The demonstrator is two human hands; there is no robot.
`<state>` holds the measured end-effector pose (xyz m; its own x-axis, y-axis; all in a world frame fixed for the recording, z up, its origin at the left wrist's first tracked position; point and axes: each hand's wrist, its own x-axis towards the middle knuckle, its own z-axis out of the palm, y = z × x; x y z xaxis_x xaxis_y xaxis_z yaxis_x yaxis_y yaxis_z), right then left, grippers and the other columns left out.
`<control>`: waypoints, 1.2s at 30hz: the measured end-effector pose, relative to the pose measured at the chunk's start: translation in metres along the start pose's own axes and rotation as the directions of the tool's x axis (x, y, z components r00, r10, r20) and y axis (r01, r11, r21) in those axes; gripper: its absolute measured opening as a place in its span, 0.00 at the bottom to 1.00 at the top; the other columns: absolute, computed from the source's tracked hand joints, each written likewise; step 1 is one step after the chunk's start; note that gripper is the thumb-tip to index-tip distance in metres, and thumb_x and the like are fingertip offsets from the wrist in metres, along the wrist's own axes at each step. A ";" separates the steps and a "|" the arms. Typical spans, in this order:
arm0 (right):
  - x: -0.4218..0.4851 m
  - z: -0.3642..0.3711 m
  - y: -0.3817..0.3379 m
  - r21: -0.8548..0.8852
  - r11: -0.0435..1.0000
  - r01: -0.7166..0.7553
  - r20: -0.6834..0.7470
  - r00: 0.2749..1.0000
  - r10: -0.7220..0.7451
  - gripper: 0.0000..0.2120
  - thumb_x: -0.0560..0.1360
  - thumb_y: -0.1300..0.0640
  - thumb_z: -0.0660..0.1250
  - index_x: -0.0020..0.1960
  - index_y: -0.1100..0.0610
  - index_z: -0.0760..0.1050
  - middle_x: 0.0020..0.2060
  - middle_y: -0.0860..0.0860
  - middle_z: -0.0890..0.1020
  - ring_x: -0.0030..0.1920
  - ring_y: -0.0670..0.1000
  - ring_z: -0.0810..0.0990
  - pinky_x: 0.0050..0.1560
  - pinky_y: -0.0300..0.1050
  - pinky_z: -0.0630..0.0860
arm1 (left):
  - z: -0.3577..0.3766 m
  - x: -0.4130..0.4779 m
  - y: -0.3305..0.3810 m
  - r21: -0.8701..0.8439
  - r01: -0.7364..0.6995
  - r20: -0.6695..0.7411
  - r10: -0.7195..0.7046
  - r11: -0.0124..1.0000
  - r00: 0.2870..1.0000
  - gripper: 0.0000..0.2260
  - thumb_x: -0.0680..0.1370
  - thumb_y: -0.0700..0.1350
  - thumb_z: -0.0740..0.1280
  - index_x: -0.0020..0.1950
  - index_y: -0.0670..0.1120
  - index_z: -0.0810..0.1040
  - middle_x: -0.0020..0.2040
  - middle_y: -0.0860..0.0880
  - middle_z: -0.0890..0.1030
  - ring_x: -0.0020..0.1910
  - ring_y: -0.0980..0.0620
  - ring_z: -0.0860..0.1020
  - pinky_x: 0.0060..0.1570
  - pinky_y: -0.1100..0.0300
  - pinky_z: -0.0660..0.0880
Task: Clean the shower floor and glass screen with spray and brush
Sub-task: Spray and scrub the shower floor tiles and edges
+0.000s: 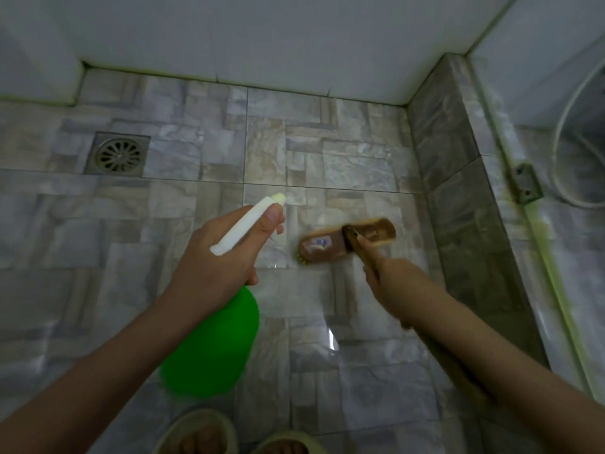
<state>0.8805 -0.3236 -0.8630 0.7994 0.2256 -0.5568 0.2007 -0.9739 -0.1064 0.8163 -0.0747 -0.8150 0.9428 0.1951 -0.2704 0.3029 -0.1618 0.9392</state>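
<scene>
View from above, looking down into a tiled shower corner. The left grip [216, 260] – a bare hand – is clenched round the neck of a spray bottle [212, 348], which has a round bright-green body and a white spray head. One finger lies along the side of the white head, near its tip. The nozzle points away from the person, toward the floor ahead, and the bottle is held above the floor without touching it.

The right grip [393, 283], slightly blurred, grasps the handle of a brush [347, 240]. The brush's brown wooden head lies flat on the shower floor [163, 224], just right of the nozzle, with green bristles showing at its left end and a small label on its back.

The floor is grey and beige stone-pattern tile, wet and shiny near the brush. A square metal drain [118, 154] sits at the far left, well apart from the brush. On the right runs a raised tiled kerb [458, 191] carrying the glass screen [556, 273] – a metal bracket [525, 188] clamps its lower edge. White wall tiles [262, 37] close the far side. Two pale slippers [199, 430] show at the bottom edge.
</scene>
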 end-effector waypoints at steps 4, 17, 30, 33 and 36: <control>0.012 -0.003 -0.027 -0.014 1.000 -0.001 -0.063 0.998 0.000 0.27 0.83 0.52 0.48 0.77 0.39 0.40 0.32 0.51 0.72 0.29 0.50 0.75 0.33 0.50 0.79 | -0.013 -0.002 0.002 -0.037 -0.006 -0.095 0.003 0.999 0.995 0.13 0.75 0.67 0.61 0.46 0.64 0.82 0.45 0.50 0.86 0.21 0.55 0.74 0.29 0.68 0.73; 0.049 -0.018 -0.088 -0.049 0.981 0.188 -0.014 0.982 -0.188 0.27 0.83 0.53 0.50 0.77 0.40 0.42 0.37 0.54 0.74 0.28 0.51 0.74 0.31 0.48 0.78 | -0.069 -0.016 -0.021 0.017 0.008 -0.291 -0.003 1.000 0.957 0.17 0.79 0.64 0.60 0.47 0.55 0.83 0.40 0.37 0.83 0.22 0.54 0.75 0.29 0.67 0.74; -0.015 0.024 -0.114 -0.183 0.905 0.384 0.096 0.923 -0.373 0.32 0.83 0.52 0.49 0.71 0.35 0.27 0.32 0.47 0.69 0.30 0.47 0.71 0.30 0.42 0.72 | -0.104 -0.052 -0.044 -0.008 0.058 -0.445 -0.056 0.998 0.894 0.15 0.80 0.63 0.60 0.47 0.57 0.83 0.44 0.44 0.85 0.22 0.52 0.75 0.28 0.64 0.74; 0.035 0.019 -0.159 -0.155 0.875 0.460 -0.015 0.884 -0.467 0.30 0.83 0.53 0.51 0.77 0.40 0.38 0.31 0.50 0.68 0.28 0.48 0.67 0.29 0.43 0.64 | -0.107 -0.056 -0.049 0.003 0.053 -0.455 -0.046 0.999 0.889 0.15 0.80 0.63 0.61 0.48 0.57 0.83 0.44 0.40 0.85 0.21 0.54 0.74 0.27 0.63 0.74; 0.017 0.019 -0.142 -0.174 0.887 0.427 0.047 0.904 -0.426 0.29 0.83 0.53 0.51 0.77 0.39 0.38 0.35 0.50 0.71 0.29 0.48 0.69 0.30 0.43 0.66 | -0.112 -0.062 -0.049 -0.021 0.051 -0.470 -0.055 0.998 0.881 0.14 0.80 0.61 0.61 0.48 0.56 0.83 0.45 0.43 0.85 0.21 0.54 0.74 0.28 0.61 0.74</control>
<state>0.8547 -0.1821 -0.8726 0.6101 0.6171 -0.4970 0.6179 -0.7632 -0.1891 0.7271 0.0296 -0.8200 0.7486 0.6352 -0.1902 0.3472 -0.1311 0.9286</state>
